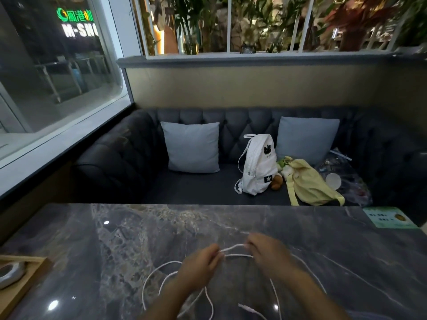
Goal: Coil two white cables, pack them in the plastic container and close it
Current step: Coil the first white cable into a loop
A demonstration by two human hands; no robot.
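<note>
White cables, thin and round-sheathed [233,247], stretch in a short span between a person's two hands above a dark, marble-patterned stone worktop [115,250]. The left hand [198,264] pinches one end of the span between thumb and fingertips; the right hand [265,252] is closed on the other end, just beyond it. Behind and below both wrists, the rest of the cord trails in loose, uneven loops across the worktop, with a small white plug [248,308] lying near the right forearm. Whether these loops belong to one cable or two is hard to tell, as motion blur softens the strands.

The cord looks light, limp and slightly springy, likely to slip out of shape unless each turn is pinned by the fingers. The sensible hold is near the held end, gathering loops into one palm and keeping the plug clear.

No plastic container appears within reach of either hand; a wooden tray [20,280] sits far out past the left hand.
</note>
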